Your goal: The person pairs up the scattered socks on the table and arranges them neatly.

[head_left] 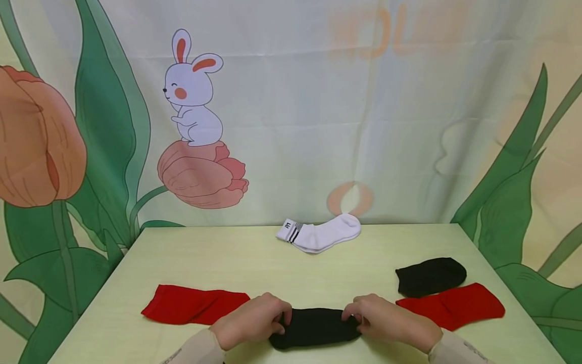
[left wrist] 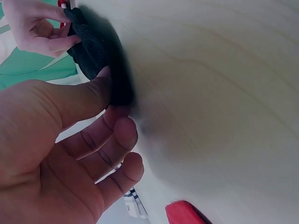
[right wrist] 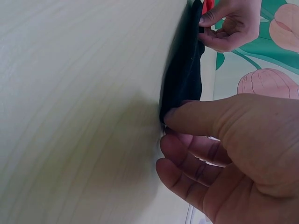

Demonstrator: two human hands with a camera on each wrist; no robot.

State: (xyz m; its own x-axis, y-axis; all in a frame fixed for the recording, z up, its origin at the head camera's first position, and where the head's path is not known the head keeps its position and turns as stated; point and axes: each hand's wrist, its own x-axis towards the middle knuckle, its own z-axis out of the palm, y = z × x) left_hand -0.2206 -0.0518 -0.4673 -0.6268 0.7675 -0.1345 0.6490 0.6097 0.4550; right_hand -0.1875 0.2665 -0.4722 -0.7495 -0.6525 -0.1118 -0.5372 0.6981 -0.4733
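Observation:
A black sock (head_left: pixel 316 327) lies stretched sideways at the table's front, between both hands. My left hand (head_left: pixel 256 319) pinches its left end; in the left wrist view, thumb and index finger meet on the dark cloth (left wrist: pixel 96 51) while the other fingers curl loosely below. At the opposite end my right hand (head_left: pixel 386 321) pinches the sock, its thumb laid on the fabric (right wrist: pixel 183 70) in the right wrist view. Partly behind the left hand is a red sock (head_left: pixel 195 305). Another red sock (head_left: pixel 459 306) lies just beyond the right forearm.
A second black sock (head_left: pixel 432 276) lies above the right-hand red sock, close against it. White socks with dark stripes (head_left: pixel 325 236) rest at the table's back edge. Behind the pale wooden table (head_left: pixel 218 258) hangs a printed curtain (head_left: pixel 291 111) with a rabbit and tulips.

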